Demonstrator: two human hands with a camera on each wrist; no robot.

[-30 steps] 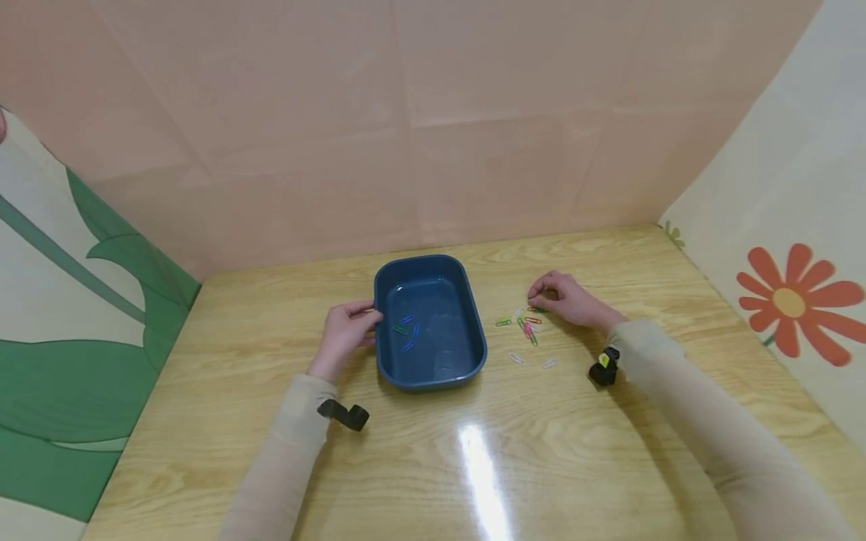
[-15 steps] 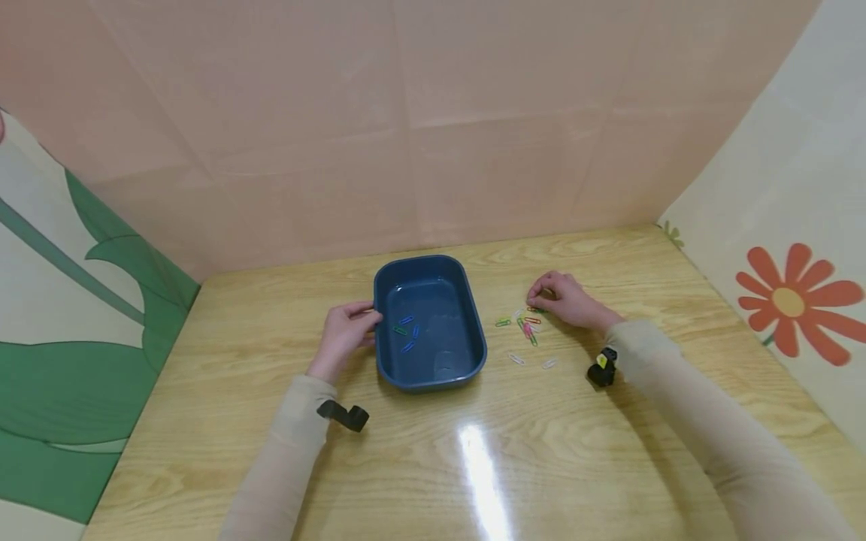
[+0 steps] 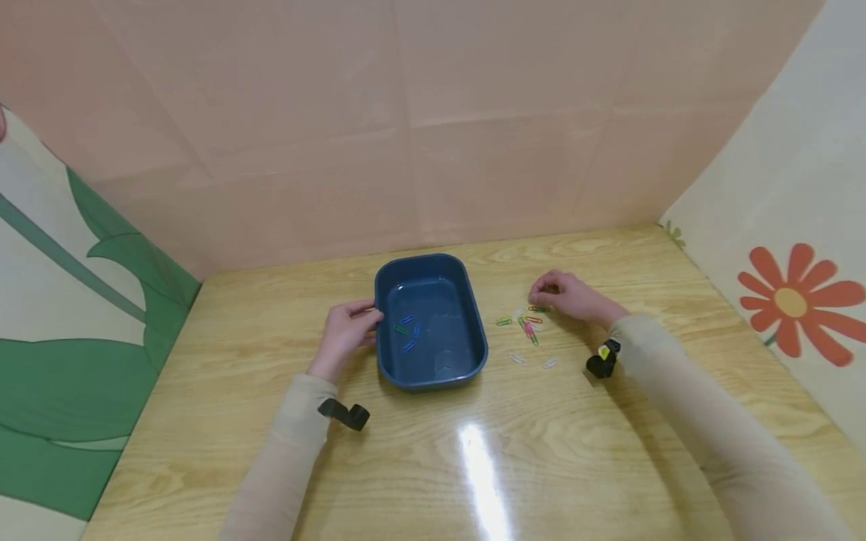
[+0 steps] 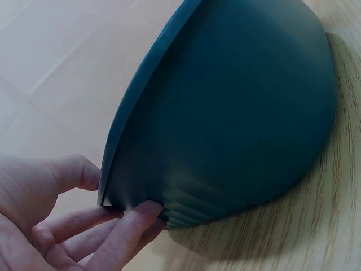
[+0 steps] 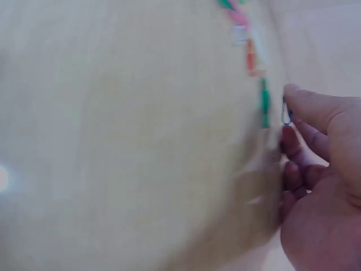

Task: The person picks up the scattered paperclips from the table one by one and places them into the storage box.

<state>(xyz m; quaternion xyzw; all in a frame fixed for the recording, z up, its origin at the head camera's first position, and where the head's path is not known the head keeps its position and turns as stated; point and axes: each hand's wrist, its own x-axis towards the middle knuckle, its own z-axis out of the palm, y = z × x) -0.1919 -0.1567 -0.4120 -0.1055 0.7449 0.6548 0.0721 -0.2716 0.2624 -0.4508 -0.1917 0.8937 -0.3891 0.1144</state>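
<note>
A dark blue rectangular tray [image 3: 433, 368] stands on the wooden table with several blue paper clips [image 3: 408, 346] and a green paper clip [image 3: 402, 329] inside. My left hand [image 3: 343, 336] grips its left side; in the left wrist view the thumb is at the rim and the fingers lie against the outer wall below. My right hand [image 3: 571, 297] is low over the table at the far side of a loose group of coloured paper clips [image 3: 528, 327]. In the right wrist view a small blue paper clip [image 5: 286, 117] shows pinched between thumb and fingertips.
Two pale paper clips [image 3: 517, 358] lie nearer the front of the table [image 3: 406, 466], right of the tray. A pink sheet [image 3: 433, 135] hangs behind the table, and patterned panels [image 3: 778, 188] flank it. Each wrist carries a small black camera mount.
My right hand has shifted very slightly, now showing more of the red and green clips below its fingertips. The left hand and the tray have stayed in place.
</note>
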